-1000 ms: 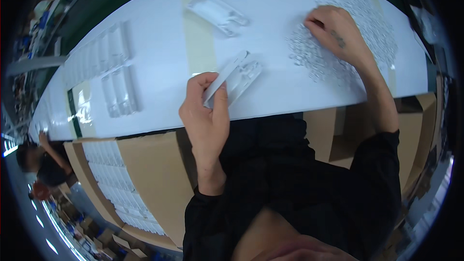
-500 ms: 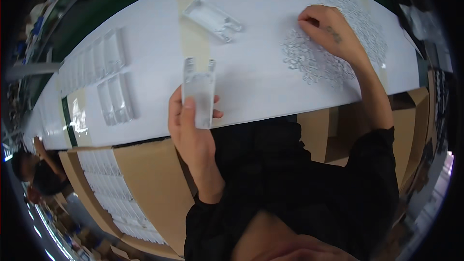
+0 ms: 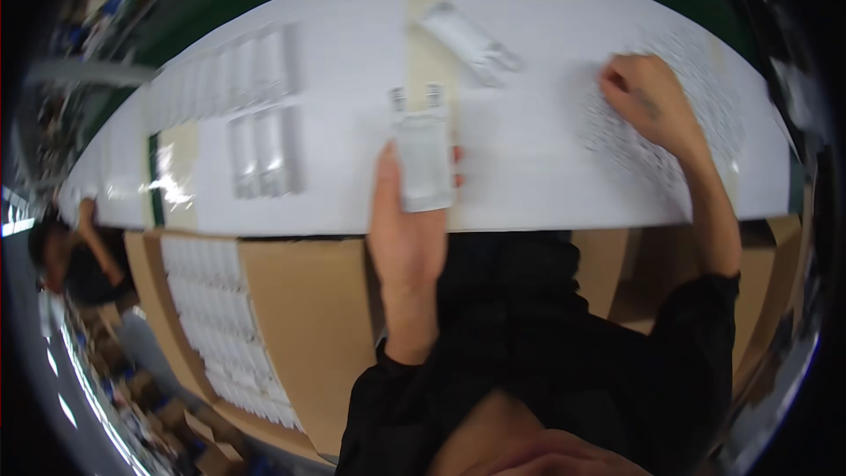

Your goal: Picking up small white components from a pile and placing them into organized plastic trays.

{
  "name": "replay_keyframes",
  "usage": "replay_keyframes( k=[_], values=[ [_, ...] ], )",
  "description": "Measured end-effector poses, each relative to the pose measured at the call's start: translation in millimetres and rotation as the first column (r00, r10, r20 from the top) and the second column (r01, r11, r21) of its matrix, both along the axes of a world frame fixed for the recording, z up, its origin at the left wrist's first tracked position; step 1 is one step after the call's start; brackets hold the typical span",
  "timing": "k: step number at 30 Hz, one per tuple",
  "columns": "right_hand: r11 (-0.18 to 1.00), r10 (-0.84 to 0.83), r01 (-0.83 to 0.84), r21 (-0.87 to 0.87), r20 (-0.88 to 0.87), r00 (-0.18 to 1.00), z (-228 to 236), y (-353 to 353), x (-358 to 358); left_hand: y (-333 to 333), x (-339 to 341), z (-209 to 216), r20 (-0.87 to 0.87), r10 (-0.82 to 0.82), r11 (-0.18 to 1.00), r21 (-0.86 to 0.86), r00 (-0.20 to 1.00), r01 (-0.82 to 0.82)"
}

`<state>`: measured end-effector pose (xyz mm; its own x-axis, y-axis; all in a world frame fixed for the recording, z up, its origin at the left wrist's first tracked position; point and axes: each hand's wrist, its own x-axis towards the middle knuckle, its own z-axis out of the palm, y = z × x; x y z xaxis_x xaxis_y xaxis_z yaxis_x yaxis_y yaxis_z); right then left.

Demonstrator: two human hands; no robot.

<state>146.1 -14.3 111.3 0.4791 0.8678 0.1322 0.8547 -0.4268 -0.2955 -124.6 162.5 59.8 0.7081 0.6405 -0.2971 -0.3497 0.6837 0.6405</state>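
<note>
My left hand (image 3: 407, 242) is closed round a clear plastic case (image 3: 426, 167), a long flat shell with two prongs at its far end. The thumb lies along its left edge, and fingertips show at its right edge. My right hand (image 3: 654, 101) is at the near-left part of a pile of small clear plastic pieces (image 3: 724, 110). Its thumb and fingertips are pinched together; whether a piece is between them is too blurred to see. Beyond the left hand, a similar case (image 3: 467, 40) lies slanted on the white table (image 3: 520, 176).
A row of clear cases (image 3: 256, 69) and a shorter group (image 3: 263, 159) lie on the table's left. Below the edge, a cardboard box (image 3: 304, 326) holds stacked clear parts (image 3: 220, 326). Another cardboard box (image 3: 749, 300) stands at right. A person (image 3: 84, 256) is at the far left.
The view has swung, so the table's contents appear further right. My left thumb has moved from the case's face to its left edge. My right hand stays pinched by the pile.
</note>
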Motion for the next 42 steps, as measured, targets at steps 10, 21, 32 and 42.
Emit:
replay_keyframes(
  k=[10,21,32,42],
  values=[
    [0.901,0.052,0.355,0.247,-0.877,0.478,30,68,-97,-23,15,28,0.043,-0.069,0.995,0.081,0.997,0.065],
    [0.846,0.228,0.408,0.344,-0.924,0.307,23,77,-134,-25,13,16,0.148,-0.111,0.994,0.027,0.983,0.108],
    [0.811,0.315,0.423,0.405,-0.91,0.268,9,83,-132,-15,16,15,0.148,-0.104,0.992,0.084,0.983,0.093],
    [0.857,0.266,0.37,0.358,-0.924,0.276,19,103,-122,-2,20,21,0.051,-0.06,0.984,0.172,0.997,0.05]
  ],
)
